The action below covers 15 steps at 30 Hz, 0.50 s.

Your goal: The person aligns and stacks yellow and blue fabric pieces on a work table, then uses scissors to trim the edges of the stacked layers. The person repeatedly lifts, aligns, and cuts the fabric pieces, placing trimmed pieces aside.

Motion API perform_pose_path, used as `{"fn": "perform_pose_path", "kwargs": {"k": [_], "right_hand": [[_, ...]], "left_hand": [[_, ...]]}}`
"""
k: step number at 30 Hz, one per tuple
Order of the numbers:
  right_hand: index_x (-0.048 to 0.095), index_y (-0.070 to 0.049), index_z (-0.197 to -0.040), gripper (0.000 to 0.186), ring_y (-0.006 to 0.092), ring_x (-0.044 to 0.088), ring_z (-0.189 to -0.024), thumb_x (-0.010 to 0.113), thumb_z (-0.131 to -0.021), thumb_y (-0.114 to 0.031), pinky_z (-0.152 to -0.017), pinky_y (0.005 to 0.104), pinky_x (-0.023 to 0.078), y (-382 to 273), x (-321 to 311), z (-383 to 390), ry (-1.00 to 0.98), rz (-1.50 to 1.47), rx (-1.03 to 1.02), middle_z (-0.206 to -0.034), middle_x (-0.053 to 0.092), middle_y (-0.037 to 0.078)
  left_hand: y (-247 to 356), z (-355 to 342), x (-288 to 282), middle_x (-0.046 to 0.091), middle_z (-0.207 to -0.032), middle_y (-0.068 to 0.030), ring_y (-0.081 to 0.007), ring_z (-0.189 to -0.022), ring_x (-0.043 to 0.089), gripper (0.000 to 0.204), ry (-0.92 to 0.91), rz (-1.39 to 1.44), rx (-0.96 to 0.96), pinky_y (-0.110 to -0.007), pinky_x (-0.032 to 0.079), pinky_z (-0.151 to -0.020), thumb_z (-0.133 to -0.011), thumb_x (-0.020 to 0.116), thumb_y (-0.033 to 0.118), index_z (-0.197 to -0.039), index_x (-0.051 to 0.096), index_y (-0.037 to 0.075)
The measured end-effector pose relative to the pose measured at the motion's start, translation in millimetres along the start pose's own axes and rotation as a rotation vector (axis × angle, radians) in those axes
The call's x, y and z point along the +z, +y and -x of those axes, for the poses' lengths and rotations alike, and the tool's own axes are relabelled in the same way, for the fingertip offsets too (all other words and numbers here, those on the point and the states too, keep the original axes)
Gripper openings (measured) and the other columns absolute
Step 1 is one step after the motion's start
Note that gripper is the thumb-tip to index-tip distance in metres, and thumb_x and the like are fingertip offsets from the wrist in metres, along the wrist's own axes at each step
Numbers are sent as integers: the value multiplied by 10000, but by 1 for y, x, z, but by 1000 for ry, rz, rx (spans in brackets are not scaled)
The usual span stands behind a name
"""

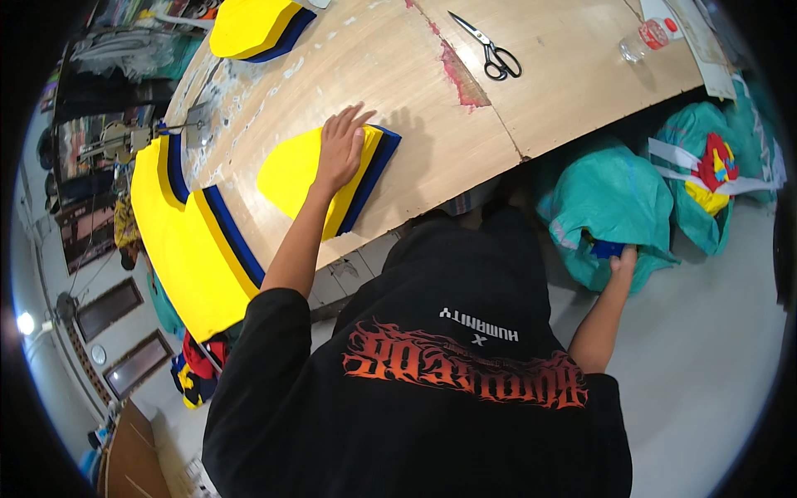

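Note:
My left hand (339, 156) lies flat with fingers outstretched on a stack of cut fabric pieces (286, 170), yellow on top with dark and bright blue layers beneath. This stack rests near the front edge of the wooden table (432, 158). Down on my right, my right hand (623, 259) is at the mouth of a green woven sack (614, 191), its fingers curled beside a bit of blue cloth (608, 248). Whether they grip that cloth or the sack's edge cannot be made out.
A larger yellow and blue fabric stack (195, 249) covers the table's left end; another stack (253, 29) sits farther back. Black-handled scissors (490, 51) and a plastic bottle (646, 40) lie on the tabletop. A second green sack (697, 178) holding colourful cloth stands at right.

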State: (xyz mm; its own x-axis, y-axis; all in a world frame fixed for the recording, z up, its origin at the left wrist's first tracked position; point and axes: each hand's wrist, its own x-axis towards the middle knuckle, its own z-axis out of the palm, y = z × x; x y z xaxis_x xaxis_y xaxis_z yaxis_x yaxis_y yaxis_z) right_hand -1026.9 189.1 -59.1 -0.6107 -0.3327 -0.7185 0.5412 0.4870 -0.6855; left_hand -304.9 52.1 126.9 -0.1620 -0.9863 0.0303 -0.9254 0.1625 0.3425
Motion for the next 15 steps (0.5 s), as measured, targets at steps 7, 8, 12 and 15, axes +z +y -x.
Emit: {"fn": "perform_pose_path", "kwargs": {"k": [7,8,12,15], "right_hand": [[610,20,-1471,485,308,658,-1262,675,-1083,-263,-1063,429,546,-29,30,-51,-140,-70,-65,-1461,673,157],[608,23,-1473,488,310,659,-1261,674,-1082,-261,-1063,429,545,-30,28,-55,-147,-18,-92,-1463,672,159],[603,35,-1478,498,321,660,-1261,671,-1080,-257,-1064,431,543,-27,-7,-72,-122,409,-527,-1473,668,169],[599,45,-1482,506,329,661,-1261,669,-1079,-253,-1065,433,541,-28,-40,-69,-22,622,-813,-1480,665,176]], "left_hand": [[22,73,10,348,-1740,-268,-429,-1625,302,554,462,-22,-646,-580,218,-1327,-1188,351,344,-1630,466,31],[16,86,22,320,-1753,-269,-430,-1636,280,573,383,-93,-690,-589,198,-1329,-1189,341,362,-1651,434,36],[41,84,52,189,-1813,-238,-410,-1687,154,662,179,-221,-771,-623,103,-1336,-1193,277,442,-1737,280,64],[57,59,50,176,-1827,-198,-390,-1697,124,692,162,-151,-672,-611,93,-1341,-1189,263,462,-1746,240,52]]}}
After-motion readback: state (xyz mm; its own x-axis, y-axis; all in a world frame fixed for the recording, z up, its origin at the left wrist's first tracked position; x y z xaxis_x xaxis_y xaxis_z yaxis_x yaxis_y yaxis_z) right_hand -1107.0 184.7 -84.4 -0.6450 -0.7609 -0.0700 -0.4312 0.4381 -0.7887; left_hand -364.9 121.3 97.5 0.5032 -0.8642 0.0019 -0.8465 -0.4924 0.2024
